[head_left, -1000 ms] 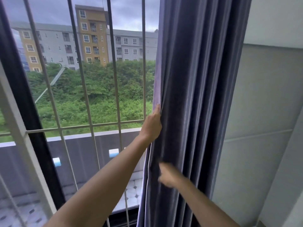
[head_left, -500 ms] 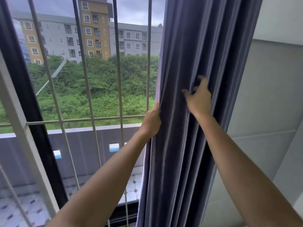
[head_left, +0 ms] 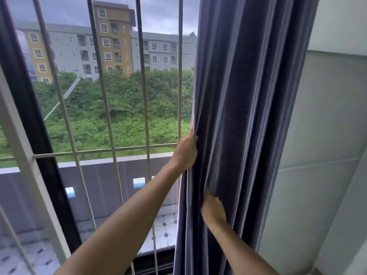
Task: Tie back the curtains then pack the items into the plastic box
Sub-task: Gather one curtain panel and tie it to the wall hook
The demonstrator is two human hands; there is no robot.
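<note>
A: Fingers first. Left hand (head_left: 185, 150) is curled round the leading edge of the blue-grey curtain (head_left: 248, 116), pinching the hem against the window side. Right hand (head_left: 213, 210) sits lower, fingers tucked into a fold; looks like a grip on the fabric, though the fingertips are buried in the pleats.

B: Curtain position?

A: Bunched into vertical pleats on the right of the window, between the white window grille (head_left: 111, 149) and the grey wall (head_left: 327, 145). Hanging full length, nothing round it.

B: Step?

A: Gathering, by my read. Tie-back not yet on, and no tie-back, plastic box or items in view.

B: Next move?

A: Probably compress the folds into one bundle, hold it with one hand, free the other to fetch a tie. Risk: pleats spill out if the grip loosens.

B: Delta from half a second back?

A: Right hand dropped from high on the folds, above the left, to below it. Left hand hasn't shifted from the edge.
</note>
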